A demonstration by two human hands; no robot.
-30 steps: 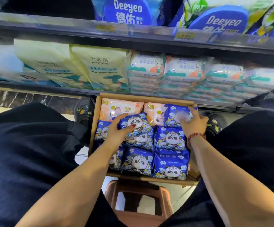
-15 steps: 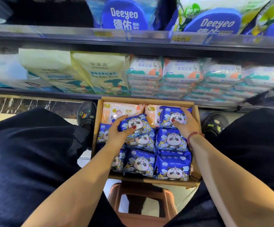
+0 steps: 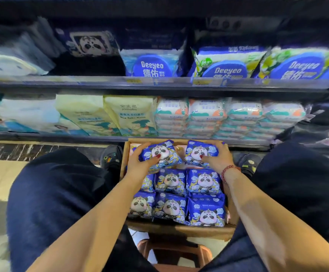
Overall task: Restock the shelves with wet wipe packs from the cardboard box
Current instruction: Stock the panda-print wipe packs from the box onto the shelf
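- The left pack [image 3: 160,154]: I see it at the far end of the cardboard box [image 3: 179,231], long axis left to right, slightly tilted, panda face towards me.
- The right pack [image 3: 200,152]: just beside it, same axis and facing.
- The left hand [image 3: 138,163]: fingers curled over the left pack's far edge, thumb on its face.
- The right hand [image 3: 217,160]: grips the right pack likewise.
- Box contents: rows of blue panda packs [image 3: 171,181] lying flat on the near side.

Dim top, bright shelf fronts; motion blur throughout; wide-angle bending at edges.
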